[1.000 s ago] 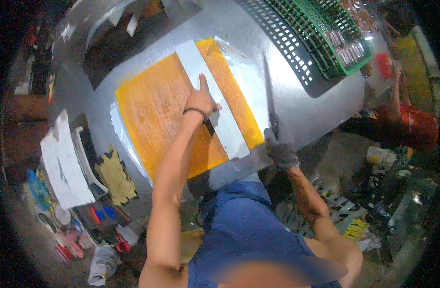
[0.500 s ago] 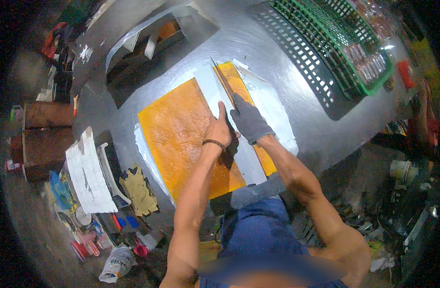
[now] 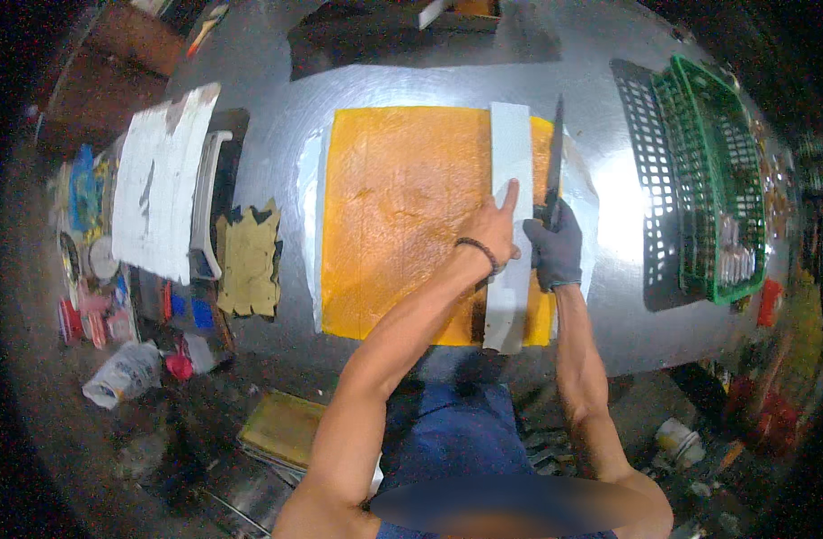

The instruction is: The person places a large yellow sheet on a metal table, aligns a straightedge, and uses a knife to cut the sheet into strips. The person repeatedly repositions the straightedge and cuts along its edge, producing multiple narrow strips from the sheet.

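A large square orange-yellow sheet [image 3: 393,216] lies on white backing [image 3: 312,225] on the metal table. A long pale straight strip [image 3: 510,126] lies across its right side. My left hand [image 3: 492,225] presses on the strip with its index finger extended and fingers apart. Just right of the strip, my right hand [image 3: 555,247], in a dark glove, grips a long-bladed knife [image 3: 555,144]; the blade points away from me beside the strip's edge.
Green plastic baskets [image 3: 726,171] with packaged items stand at the right. A white board [image 3: 160,180], torn tan paper [image 3: 248,260] and clutter [image 3: 97,314] are at the left. A dark open-topped piece [image 3: 357,40] sits at the back.
My right hand with the knife has risen from below the sheet's right corner onto it beside the strip. My head view has rotated, so the sheet now appears upright.
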The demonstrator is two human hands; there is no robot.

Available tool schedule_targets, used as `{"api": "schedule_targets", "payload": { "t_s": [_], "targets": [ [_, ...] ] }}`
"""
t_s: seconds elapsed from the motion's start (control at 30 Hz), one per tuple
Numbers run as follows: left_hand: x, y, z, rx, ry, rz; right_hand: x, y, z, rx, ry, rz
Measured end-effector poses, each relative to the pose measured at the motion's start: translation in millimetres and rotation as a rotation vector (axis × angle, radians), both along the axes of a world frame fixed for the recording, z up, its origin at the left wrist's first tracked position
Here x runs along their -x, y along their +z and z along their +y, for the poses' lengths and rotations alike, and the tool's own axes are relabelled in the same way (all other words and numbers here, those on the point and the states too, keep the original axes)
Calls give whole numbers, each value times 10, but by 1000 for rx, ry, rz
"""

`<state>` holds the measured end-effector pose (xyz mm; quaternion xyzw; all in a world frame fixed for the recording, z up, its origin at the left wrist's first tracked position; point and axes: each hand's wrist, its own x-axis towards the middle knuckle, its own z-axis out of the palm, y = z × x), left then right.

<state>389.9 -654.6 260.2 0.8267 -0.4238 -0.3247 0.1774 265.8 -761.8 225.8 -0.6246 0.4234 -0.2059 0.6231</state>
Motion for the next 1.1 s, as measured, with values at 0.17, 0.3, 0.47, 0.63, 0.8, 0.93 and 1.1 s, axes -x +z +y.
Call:
{"api": "schedule_targets", "payload": {
  "t_s": [0.17, 0.3, 0.47, 0.63, 0.8, 0.93, 1.1],
  "targets": [
    [-4, 12, 56, 54, 48, 111, -23, 76, 1, 151, 41, 127],
    [-14, 38, 61, 65, 66, 172, -23, 113, 12, 80, 35, 134],
    [8, -38, 23, 56, 47, 72, -10, 36, 19, 103, 21, 80],
    [-7, -350, -1, 43, 19, 142, 27, -21, -6, -14, 24, 24],
    [-79, -514, 13, 215, -7, 108, 37, 35, -27, 262, 59, 32],
    [-135, -389, 36, 97, -42, 71, 32, 113, 49, 230, 46, 214],
    [-137, -281, 2, 53, 10, 134, -75, 189, 94, 650, 132, 197]
  ]
}}
